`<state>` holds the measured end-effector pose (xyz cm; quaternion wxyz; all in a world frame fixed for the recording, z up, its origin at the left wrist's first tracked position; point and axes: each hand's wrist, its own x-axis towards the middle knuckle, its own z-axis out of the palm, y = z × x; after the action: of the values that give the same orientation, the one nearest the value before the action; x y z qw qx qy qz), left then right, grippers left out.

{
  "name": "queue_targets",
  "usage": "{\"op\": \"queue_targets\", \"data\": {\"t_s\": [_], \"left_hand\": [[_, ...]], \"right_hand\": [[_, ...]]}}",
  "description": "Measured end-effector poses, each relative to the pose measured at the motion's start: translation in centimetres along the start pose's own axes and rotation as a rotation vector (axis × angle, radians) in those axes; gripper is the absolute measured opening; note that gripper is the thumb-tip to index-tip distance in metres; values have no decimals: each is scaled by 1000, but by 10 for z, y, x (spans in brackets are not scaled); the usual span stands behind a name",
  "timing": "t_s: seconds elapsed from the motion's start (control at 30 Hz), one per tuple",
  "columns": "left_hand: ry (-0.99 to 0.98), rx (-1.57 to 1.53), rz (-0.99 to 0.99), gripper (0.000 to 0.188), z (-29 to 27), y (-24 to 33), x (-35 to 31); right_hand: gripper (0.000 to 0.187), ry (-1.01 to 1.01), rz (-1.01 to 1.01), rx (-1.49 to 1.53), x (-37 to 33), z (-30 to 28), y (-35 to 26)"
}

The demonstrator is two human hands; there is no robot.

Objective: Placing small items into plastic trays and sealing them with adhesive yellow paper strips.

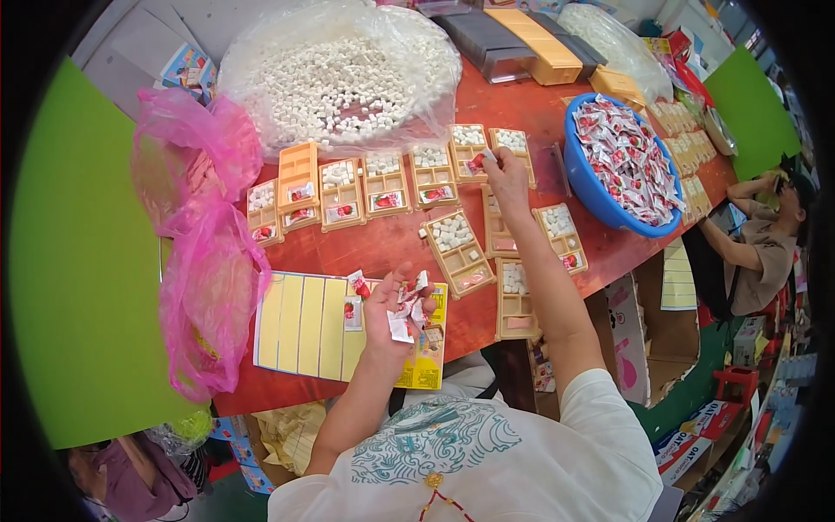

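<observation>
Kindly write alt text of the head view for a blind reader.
A person's left hand holds packets; the right hand is at a tray of white cubes. More trays, heaped cubes and a blue basin of packets share the red table.

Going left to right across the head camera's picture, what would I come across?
Pink plastic bag, left hand holding small sachets, right hand, blue basin, person in a brown top.

Bright, even light, soft sheen on clear plastic bag [424, 133], strong fisheye bend, blackened corners
</observation>
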<state>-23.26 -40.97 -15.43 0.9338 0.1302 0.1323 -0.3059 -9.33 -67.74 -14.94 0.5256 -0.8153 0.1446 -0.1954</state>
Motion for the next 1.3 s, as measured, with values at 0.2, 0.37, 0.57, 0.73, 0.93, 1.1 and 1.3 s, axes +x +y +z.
{"op": "queue_targets", "data": {"t_s": [0.2,0.37,0.57,0.73,0.93,1.1,1.3], "left_hand": [[117,-36,18,26,8,-6,-2],[129,50,38,31,10,-1,-6],[167,60,51,31,13,-9,-8],[40,147,38,34,9,-7,-14],[99,256,144,40,23,-19,-13],[83,314,170,43,29,-23,-16],[168,264,147,36,30,-23,-17]], "right_hand": [[24,77,-86,-381,10,9,5],[20,138,-297,-810,2,0,0],[19,141,-403,-1032,-14,-13,-5],[26,-223,-325,-550,-69,-21,-52],[26,-818,-29,33,-146,-15,-85],[14,-617,-343,-89,-155,-15,-63],[17,-258,-1104,-392,-170,-25,-79]]}}
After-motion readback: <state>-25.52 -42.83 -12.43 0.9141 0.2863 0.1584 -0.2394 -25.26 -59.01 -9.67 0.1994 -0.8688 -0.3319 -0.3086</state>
